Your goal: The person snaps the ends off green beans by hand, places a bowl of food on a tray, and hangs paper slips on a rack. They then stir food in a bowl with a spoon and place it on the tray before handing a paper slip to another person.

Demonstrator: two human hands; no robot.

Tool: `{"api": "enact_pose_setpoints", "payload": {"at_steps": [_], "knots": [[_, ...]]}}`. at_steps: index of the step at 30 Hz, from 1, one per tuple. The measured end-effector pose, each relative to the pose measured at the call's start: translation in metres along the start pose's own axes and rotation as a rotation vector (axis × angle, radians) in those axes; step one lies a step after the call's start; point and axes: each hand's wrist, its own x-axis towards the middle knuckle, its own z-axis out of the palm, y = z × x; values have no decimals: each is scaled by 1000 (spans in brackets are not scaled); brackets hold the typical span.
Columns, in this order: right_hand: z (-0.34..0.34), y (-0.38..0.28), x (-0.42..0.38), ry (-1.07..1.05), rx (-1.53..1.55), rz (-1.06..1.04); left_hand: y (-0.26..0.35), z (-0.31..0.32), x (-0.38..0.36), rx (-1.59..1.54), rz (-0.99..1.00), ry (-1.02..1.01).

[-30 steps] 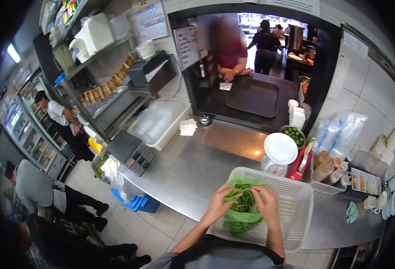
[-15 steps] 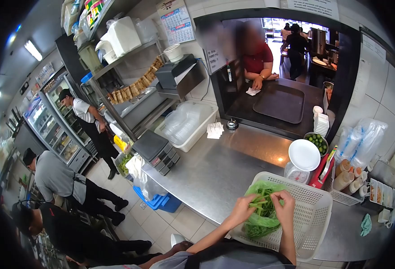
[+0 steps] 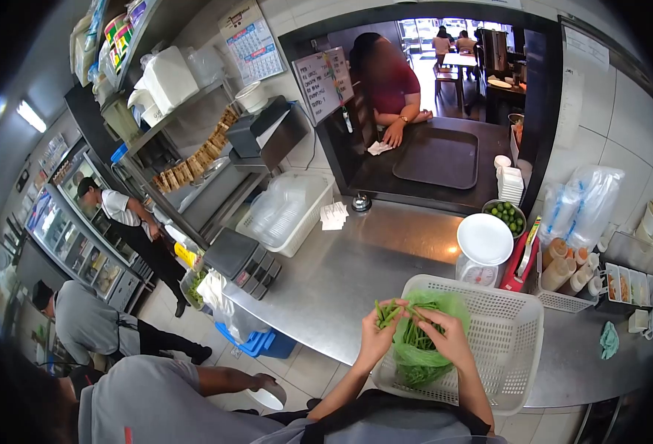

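Over the white perforated basket (image 3: 504, 340), my left hand (image 3: 378, 331) is closed round a small bunch of green stalks (image 3: 389, 312). My right hand (image 3: 445, 334) is beside it, its fingertips pinched on green stalks at the mouth of a green plastic bag (image 3: 423, 355). The bag lies in the left part of the basket and holds more leafy greens. Both hands are close together, nearly touching at the fingertips.
A scale (image 3: 482, 255) with a white plate stands behind the basket, near green fruits (image 3: 506, 214) and sauce bottles (image 3: 560, 274). A co-worker (image 3: 149, 399) holding a bowl (image 3: 267, 392) is at the left. Another person leans at the pass-through window (image 3: 437, 155).
My left hand has moved left, away from the bag, with stalks in it. The co-worker with the bowl has come closer on the left. The view has shifted slightly.
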Motion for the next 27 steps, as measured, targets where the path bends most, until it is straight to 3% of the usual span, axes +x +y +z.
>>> {"api": "enact_pose_setpoints", "payload": {"at_steps": [1, 5, 9, 13, 23, 25, 27], "knots": [[3, 14, -1, 43, -29, -73, 2, 3, 0, -70, 18, 33], [3, 17, -1, 110, 245, 91, 7, 3, 1, -178, -40, 52], [-3, 22, -1, 263, 243, 99, 7, 2, 1, -313, -57, 46], [-7, 12, -2, 188, 376, 68, 8, -1, 0, -414, -79, 38], [-6, 16, -2, 158, 497, 84, 10, 1, -4, -282, -23, 12], [-9, 6, 1, 110, 46, -105, 12, 2, -5, -71, 87, 56], [-2, 7, -2, 79, -259, -179, 13, 6, -5, 183, 406, 50]]}}
